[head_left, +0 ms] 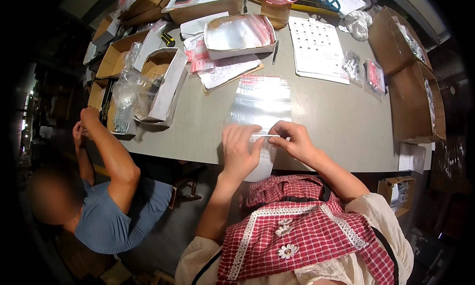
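Several clear zip bags (pixel 262 94) with red-lined tops lie overlapped on the grey table in front of me. My left hand (pixel 241 149) rests at their near end, its fingers bent and its thumb against a clear plastic bag (pixel 263 167) that hangs past the table edge toward my lap. My right hand (pixel 297 142) pinches the same area with thumb and forefinger. A thin white edge (pixel 266 135) runs between the two hands; whether it is the bag's rim or a separate strip I cannot tell. Anything inside the bag is too small to make out.
Beyond the bags stands a white box of zip bags (pixel 240 50) on papers. A printed sheet (pixel 316 50), small packets (pixel 374 76) and cardboard boxes (pixel 413 99) are to the right. On the left, a person in blue (pixel 116 211) sits by open parts boxes (pixel 166 89).
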